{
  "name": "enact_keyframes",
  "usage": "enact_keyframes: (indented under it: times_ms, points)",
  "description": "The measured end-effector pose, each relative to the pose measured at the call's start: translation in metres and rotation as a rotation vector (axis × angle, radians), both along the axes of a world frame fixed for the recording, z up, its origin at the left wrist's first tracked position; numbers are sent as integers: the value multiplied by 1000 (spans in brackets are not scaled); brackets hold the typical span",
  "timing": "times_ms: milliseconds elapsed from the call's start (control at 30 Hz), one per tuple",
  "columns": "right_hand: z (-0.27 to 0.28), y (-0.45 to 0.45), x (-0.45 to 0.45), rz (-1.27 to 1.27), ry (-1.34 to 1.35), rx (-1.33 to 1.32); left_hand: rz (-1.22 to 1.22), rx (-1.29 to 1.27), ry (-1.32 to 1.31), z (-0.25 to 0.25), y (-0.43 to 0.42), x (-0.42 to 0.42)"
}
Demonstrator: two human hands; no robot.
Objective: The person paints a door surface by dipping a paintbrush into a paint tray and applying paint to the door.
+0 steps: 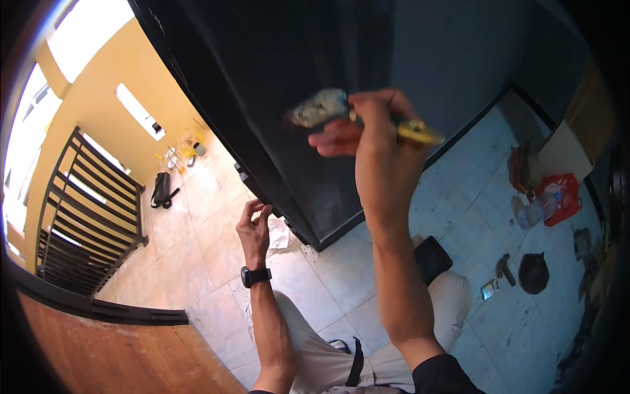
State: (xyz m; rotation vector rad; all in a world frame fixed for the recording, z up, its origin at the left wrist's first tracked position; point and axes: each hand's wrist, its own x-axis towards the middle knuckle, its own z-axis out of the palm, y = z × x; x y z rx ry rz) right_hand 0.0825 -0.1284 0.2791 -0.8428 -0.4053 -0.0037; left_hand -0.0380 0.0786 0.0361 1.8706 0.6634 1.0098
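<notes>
My right hand (380, 125) is closed around a paintbrush (326, 104). The brush's yellow handle end sticks out behind the fingers, and its paint-smeared head points left against or close to the dark door (275, 59); contact cannot be made out. Streaks of sheen run down the dark panel. Low on the left, my left hand (254, 220), with a black watch (254, 276) on the wrist, pinches the door's edge near its metal latch fittings (241, 172). Its fingertips are partly hidden at that edge.
A dark metal railing (92, 210) and a black bag (163, 190) are at left. On the tiles at right lie a hammer (505, 270), a round dark container (533, 273), a plastic bottle (537, 211) and a red bag (563, 200). Paper (278, 234) lies below the door.
</notes>
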Motion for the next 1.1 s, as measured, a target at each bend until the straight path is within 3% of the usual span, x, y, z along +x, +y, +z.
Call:
enact_keyframes:
  times_ms: [133, 267, 333, 400, 767, 967, 1100]
  points:
    - [33, -3, 6, 17, -140, 131, -5, -19, -4, 0, 0, 0]
    - [32, -5, 4, -24, -257, 248, -6, -32, 23, 9, -6, -1]
    - [8, 0, 5, 96, -96, 236, -3, -14, 5, 2, -2, 0]
    - [-30, 2, 5, 11, -125, 7, 3, 7, -18, -1, 0, 2]
    - [-228, -16, -30, 85, 285, -144, 21, 61, 46, 3, -2, 0]
    - [-280, -30, -37, 57, 438, -389, -26, 45, 28, -3, 3, 0]
    - [-307, -17, -39, 51, 407, -309, -34, 38, 33, -6, 6, 0]
